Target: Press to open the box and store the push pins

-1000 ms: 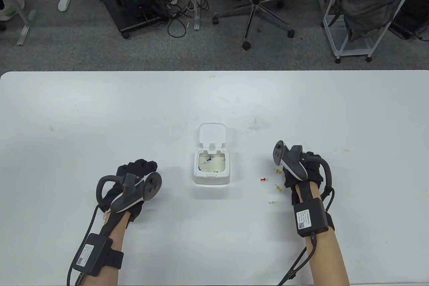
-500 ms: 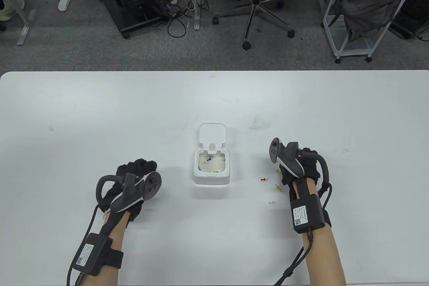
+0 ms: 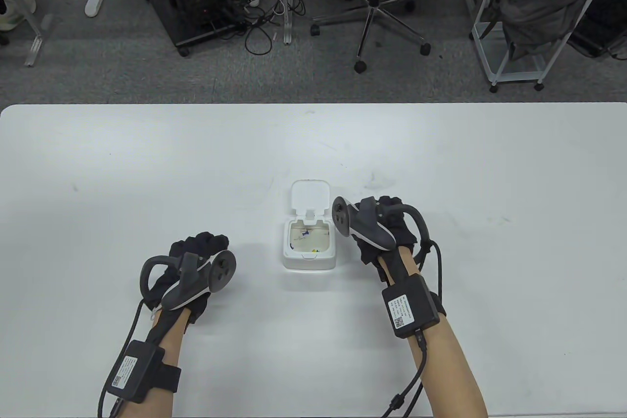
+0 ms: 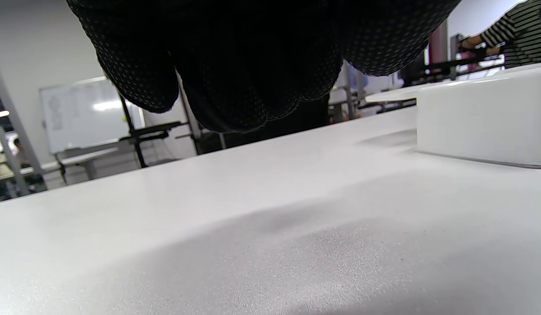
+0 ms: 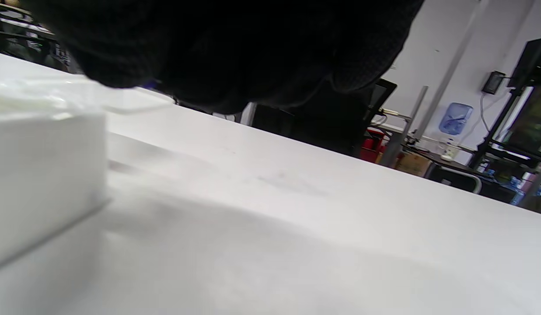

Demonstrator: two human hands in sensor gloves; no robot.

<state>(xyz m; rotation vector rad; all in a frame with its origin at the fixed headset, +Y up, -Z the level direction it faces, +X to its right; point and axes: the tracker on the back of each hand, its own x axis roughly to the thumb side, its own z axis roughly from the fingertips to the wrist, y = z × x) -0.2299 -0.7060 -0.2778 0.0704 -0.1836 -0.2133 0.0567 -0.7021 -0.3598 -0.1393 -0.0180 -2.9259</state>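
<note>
A small white box (image 3: 309, 246) stood open at the middle of the white worktop (image 3: 147, 168), its hinged lid (image 3: 310, 195) tipped back on the far side, as a person in black sensor gloves worked at storing push pins. Several pins (image 3: 307, 236), blue and yellow among them, lay inside on the box's pale floor. The right hand (image 3: 379, 232) sat just beside the box's right wall, its tracker near the rim; the fingers were curled under, hidden from the overhead camera and only a dark mass in the wrist view, so whether they held a pin could not be told. The left hand (image 3: 188, 266) rested on the worktop well to the left of the box, fingers (image 4: 235, 87) loosely curled and apparently holding nothing. No loose pins showed on the bare worktop, though the right hand and forearm covered part of it. By the look of things, the opening was done and the storing well advanced; any pins under the hand were left.
</note>
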